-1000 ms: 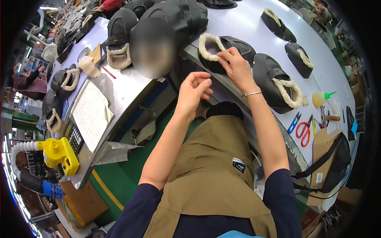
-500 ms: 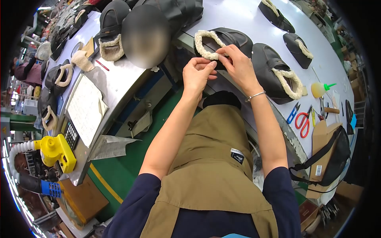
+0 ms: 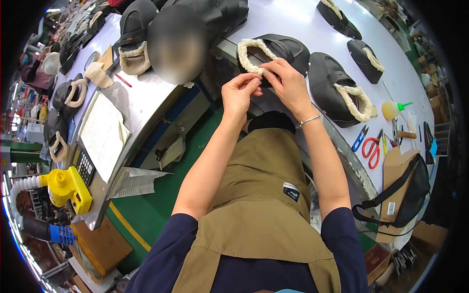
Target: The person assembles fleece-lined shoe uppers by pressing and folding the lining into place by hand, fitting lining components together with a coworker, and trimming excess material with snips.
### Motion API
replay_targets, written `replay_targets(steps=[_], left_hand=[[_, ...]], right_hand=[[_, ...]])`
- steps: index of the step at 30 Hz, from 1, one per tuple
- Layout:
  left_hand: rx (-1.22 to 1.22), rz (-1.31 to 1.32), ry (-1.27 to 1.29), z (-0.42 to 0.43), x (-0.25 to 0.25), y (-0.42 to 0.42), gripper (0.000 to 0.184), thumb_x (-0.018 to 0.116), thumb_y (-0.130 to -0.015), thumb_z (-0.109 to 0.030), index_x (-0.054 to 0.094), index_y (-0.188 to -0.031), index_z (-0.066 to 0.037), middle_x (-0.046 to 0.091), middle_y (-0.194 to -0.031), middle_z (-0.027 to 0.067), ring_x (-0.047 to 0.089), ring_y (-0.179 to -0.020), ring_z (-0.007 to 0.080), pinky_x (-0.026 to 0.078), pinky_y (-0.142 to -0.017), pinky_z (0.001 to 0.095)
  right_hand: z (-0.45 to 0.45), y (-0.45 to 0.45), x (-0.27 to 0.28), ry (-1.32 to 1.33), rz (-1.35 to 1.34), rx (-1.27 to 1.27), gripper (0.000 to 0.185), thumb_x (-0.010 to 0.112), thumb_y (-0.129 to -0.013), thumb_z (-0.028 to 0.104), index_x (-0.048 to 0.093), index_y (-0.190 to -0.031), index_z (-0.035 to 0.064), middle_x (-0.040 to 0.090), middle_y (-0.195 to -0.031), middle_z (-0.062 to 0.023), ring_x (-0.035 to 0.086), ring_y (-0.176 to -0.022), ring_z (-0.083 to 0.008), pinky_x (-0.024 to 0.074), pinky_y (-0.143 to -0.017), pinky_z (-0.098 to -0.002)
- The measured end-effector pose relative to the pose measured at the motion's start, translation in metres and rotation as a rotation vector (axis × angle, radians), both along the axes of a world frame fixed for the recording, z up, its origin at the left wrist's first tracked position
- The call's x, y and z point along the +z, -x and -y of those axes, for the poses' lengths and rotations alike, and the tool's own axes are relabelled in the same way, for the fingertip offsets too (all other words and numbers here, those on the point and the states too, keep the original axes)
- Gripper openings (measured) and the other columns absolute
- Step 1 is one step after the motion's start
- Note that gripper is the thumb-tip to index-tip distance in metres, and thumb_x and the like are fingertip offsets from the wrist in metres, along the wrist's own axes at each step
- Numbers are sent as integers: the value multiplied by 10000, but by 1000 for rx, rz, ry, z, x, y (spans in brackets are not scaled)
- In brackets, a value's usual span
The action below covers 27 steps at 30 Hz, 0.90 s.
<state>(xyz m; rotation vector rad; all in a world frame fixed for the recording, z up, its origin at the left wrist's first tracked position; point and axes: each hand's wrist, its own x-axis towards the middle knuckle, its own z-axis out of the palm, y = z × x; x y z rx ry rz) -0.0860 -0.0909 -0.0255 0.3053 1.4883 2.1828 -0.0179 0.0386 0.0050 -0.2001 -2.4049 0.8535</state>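
A black shoe with a cream fleece collar lies at the table's near edge, its heel toward me. My right hand pinches the fleece trim at the heel end of this shoe. Close beside it, my left hand is closed in a pinch, thumb against fingers, just below the collar. Whatever those left fingertips hold is too small to make out. To the right rests a second black fleece-lined shoe, apart from my hands.
On the right part of the table lie red-handled scissors, blue thread snips, a hammer and a glue bottle. More shoes stand behind. At left are a calculator, papers and a yellow device.
My left hand has shifted slightly left and up, and a small gap now shows between the two hands. The right hand moved a little left, staying on the shoe's collar.
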Motion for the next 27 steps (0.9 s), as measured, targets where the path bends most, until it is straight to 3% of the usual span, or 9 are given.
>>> replay_targets(steps=[5,7,12,14,15,17,19,24,27], left_hand=[[-11,-548,33,2,5,-16,104,633,-846,43,708,-907,7,653,-823,43,604,-679,93,506,-612,227],[-201,-675,106,8,15,-34,82,639,-831,51,698,-865,5,637,-807,46,602,-648,90,478,-583,229],[-499,-259,378,34,-3,-37,97,661,-868,-50,677,-787,2,606,-698,19,572,-576,72,459,-530,217],[-386,-221,411,42,-20,-31,88,678,-874,-91,657,-828,-20,578,-633,-18,553,-540,60,448,-502,202],[-345,-249,402,47,-21,-26,126,672,-870,-71,628,-973,-13,594,-688,-12,573,-593,56,461,-525,203],[-179,-228,290,48,-22,-18,231,696,-821,-28,601,-1031,-19,618,-781,29,587,-632,73,481,-557,231],[72,-680,470,47,-7,-10,407,725,-735,8,593,-1112,-67,599,-1076,75,623,-742,152,502,-654,295],[151,-1370,619,27,33,24,432,737,-684,-24,605,-1087,-108,596,-1162,32,619,-926,231,509,-752,342],[-53,-1455,649,18,30,45,354,726,-705,-58,609,-1035,-106,616,-1124,38,624,-910,246,502,-731,375]], right_hand=[[-2,0,-10,18,-13,-5,123,623,-885,186,675,-965,110,630,-940,-55,644,-783,-296,507,-674,-375],[-2,-1,-12,39,2,3,128,628,-883,191,675,-968,108,628,-935,-57,639,-754,-289,507,-672,-369],[-3,-8,-2,170,-36,36,134,642,-869,118,666,-998,92,619,-902,-60,594,-630,-197,484,-606,-311],[5,-11,5,262,-134,-17,131,640,-854,50,653,-983,60,612,-879,-60,568,-605,-138,453,-552,-268],[6,-14,5,257,-174,-77,111,640,-855,52,649,-965,49,610,-866,-59,560,-598,-132,448,-548,-263],[11,-20,1,249,-251,-192,77,640,-857,55,639,-929,27,608,-840,-57,545,-582,-119,439,-539,-254],[31,-30,-1,573,-133,-174,80,644,-872,85,631,-878,6,594,-762,-60,504,-556,-95,420,-535,-255],[47,-13,-26,599,-169,-147,119,650,-883,111,629,-885,-6,602,-734,-33,504,-543,-65,408,-507,-231],[45,-4,-25,755,-211,-125,98,640,-891,88,623,-888,-9,593,-699,-10,496,-547,-47,405,-491,-218]])
